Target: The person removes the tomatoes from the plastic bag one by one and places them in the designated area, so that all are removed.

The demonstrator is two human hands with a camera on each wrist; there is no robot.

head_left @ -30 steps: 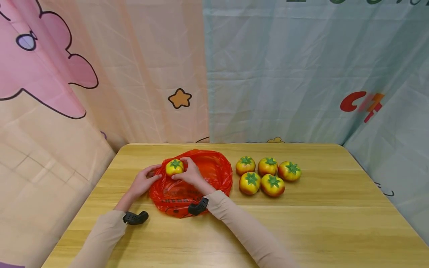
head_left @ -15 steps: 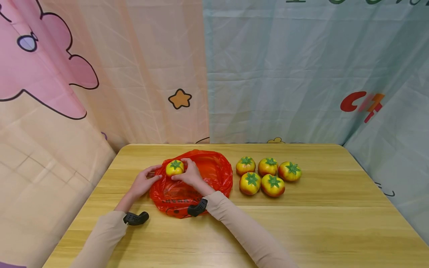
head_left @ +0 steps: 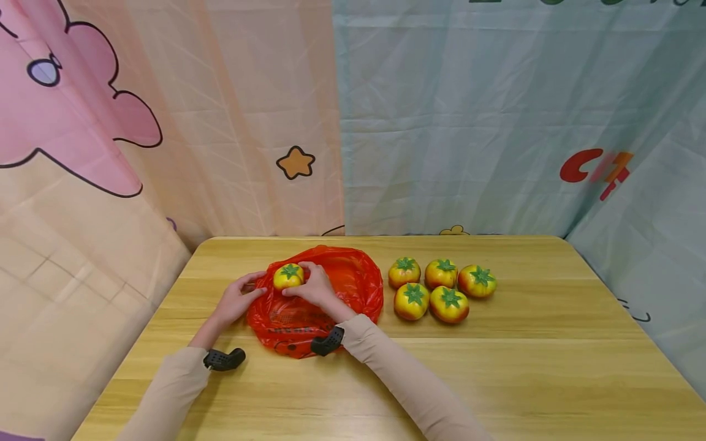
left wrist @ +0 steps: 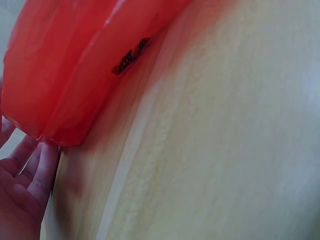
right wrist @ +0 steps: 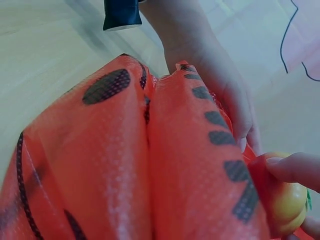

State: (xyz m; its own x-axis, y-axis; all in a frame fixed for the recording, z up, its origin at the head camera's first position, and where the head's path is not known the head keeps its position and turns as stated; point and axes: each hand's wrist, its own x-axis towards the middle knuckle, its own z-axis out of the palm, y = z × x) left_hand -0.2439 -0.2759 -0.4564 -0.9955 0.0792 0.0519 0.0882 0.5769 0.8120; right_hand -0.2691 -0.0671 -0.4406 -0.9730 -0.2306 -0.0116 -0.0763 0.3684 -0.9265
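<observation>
A red plastic bag (head_left: 300, 318) with dark print lies spread on the table, its mouth facing up. My right hand (head_left: 317, 286) grips a yellow-and-red tomato (head_left: 287, 278) with a green leafy top, thumb and fingers on its right side, over the left part of the bag. In the right wrist view, the tomato (right wrist: 287, 200) shows beside the bag's wall, with a thumb (right wrist: 297, 167) across it. At the bag's left edge, my left hand (head_left: 234, 301) holds the rim between thumb and fingers. In the left wrist view, its fingertips (left wrist: 47, 150) meet the red film.
Several more tomatoes (head_left: 441, 274) stand grouped in two rows to the right of the bag. The wooden table (head_left: 496, 380) has its back edge against a printed curtain (head_left: 430, 135). Black wrist cameras (head_left: 225, 359) sit on both forearms, the right one over the bag's front.
Almost nothing moves. The tomato and right hand shift very slightly to the right; the left hand keeps its place at the bag's edge.
</observation>
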